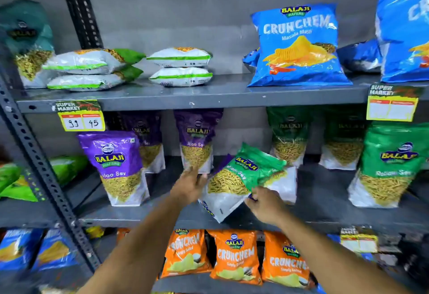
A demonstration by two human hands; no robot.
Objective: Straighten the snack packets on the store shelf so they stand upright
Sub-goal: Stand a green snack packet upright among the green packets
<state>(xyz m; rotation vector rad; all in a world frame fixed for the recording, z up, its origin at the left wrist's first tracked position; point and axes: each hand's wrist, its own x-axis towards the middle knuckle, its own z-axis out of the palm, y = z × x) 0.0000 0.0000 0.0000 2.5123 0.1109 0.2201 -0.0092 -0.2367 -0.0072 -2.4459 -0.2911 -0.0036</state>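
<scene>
A green Ratlami Sev packet [241, 177] lies tilted on the middle shelf [148, 218], its top pointing up and to the right. My right hand [264, 205] grips its lower right edge. My left hand [190, 184] reaches in at the packet's left side with fingers spread, touching or nearly touching it. Under the green packet a purple packet edge [224, 162] shows. Purple Aloo Sev packets [118, 166] and green Ratlami Sev packets [390, 166] stand upright on the same shelf.
On the top shelf [185, 99], white-and-green packets [181, 67] lie flat in stacks and blue Crunchem bags [299, 45] stand. Orange Crunchem bags [236, 256] fill the shelf below. A slotted metal upright [39, 166] runs down the left. Price tags [80, 116] hang from the shelf edges.
</scene>
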